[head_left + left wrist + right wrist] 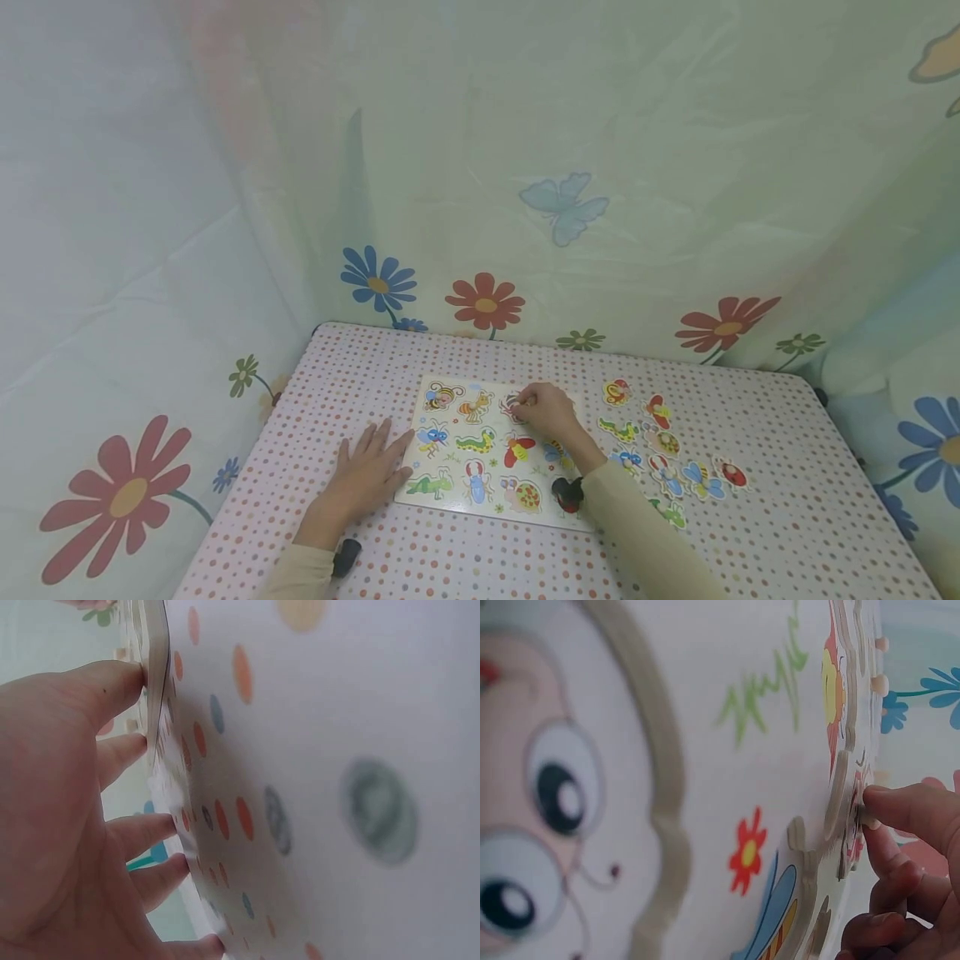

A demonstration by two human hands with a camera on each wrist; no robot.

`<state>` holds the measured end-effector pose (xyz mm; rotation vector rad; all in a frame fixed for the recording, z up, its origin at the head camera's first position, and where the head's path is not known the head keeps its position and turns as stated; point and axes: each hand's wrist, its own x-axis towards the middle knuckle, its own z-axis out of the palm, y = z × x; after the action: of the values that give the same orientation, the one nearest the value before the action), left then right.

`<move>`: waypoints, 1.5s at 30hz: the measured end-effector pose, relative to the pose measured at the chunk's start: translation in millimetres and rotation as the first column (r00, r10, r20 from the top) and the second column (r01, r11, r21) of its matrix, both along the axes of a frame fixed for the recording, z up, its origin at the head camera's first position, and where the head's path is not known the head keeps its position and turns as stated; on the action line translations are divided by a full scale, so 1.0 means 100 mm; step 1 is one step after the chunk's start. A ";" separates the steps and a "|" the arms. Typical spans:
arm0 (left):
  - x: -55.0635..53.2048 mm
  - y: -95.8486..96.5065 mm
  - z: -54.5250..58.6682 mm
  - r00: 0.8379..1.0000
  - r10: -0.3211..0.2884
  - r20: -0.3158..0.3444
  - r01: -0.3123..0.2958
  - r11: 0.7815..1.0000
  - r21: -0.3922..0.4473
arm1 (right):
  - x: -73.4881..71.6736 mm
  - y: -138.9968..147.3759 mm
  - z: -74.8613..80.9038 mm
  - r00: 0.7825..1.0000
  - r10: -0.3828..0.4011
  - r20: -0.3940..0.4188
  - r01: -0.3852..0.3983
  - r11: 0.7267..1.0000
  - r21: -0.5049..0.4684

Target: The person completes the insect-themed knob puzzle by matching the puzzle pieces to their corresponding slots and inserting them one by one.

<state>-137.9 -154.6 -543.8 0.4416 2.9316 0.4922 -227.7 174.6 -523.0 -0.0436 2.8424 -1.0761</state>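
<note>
Beyond both hands' fingers hangs the curtain (457, 125), thin, creased, faintly shiny, printed with daisies and one pale butterfly. Under the fingers spreads the cloth (787, 508), smooth and dotted, its near edge running out of the head view. Between the hands lies the board (456, 503), a flat pale rectangle, wooden by the look of it, crossed by bug pictures. The right sleeve (645, 533) and wrist cover its right end, and a black wrist camera (567, 490) blots out one picture. Only the right wrist view shows depth: recesses with thick, wavy walls, one round a big-eyed face that's cut off, well apart from the fingertips.

Left hand (363, 478): fingers spread and relaxed, thumb and forefinger touching the board's left edge, the others on the cloth; the left wrist view catches that contact close up. Right hand (553, 417): thumb and forefinger pinching, the other fingers curled in. To the right of those fingers, loose pieces (702, 481), flat scalloped cut-outs with white rims, some partly behind the sleeve.

And in the pinch, over the board's far part, the piece (507, 403), striped red and dark! Fingertips mask some of it; whether it sits flush, I can't tell. Smallest, its pale knob (870, 822), clear only from the right wrist, between thumb and forefinger.
</note>
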 end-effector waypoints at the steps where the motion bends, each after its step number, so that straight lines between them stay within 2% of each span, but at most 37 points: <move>1: 0.00 0.00 0.00 1.000 -0.001 -0.001 0.001 1.000 0.000 | 0.00 0.00 0.00 1.000 0.000 0.002 0.000 1.000 0.006; 12: 0.02 0.00 0.00 1.000 0.000 0.001 0.000 1.000 0.001 | 0.00 -0.01 -0.01 1.000 -0.001 0.031 0.000 1.000 0.023; 19: 0.01 0.00 0.00 1.000 0.001 0.004 -0.001 1.000 0.008 | 0.01 0.05 0.03 0.999 0.005 0.034 -0.004 0.999 -0.042; 24: 0.01 0.01 0.02 1.000 -0.001 0.000 0.001 1.000 0.008 | 0.02 0.14 0.18 0.998 0.015 -0.062 -0.021 0.994 -0.104; 27: 0.01 0.01 0.03 1.000 -0.001 -0.001 0.001 1.000 0.008 | 0.03 0.19 0.27 0.994 0.011 -0.111 -0.022 0.995 -0.100; 33: 0.01 0.02 0.04 1.000 -0.001 0.001 0.001 1.000 0.012 | 0.09 0.26 0.38 0.992 -0.026 -0.126 0.014 0.995 -0.095; 45: 0.01 0.01 0.03 1.000 0.002 0.009 -0.002 1.000 0.004 | 0.19 0.47 0.47 0.983 -0.062 -0.171 0.047 0.995 -0.088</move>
<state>-137.0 -153.7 -541.2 0.4364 2.9234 0.4992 -208.9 221.5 -475.6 -0.0691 2.9653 -1.2609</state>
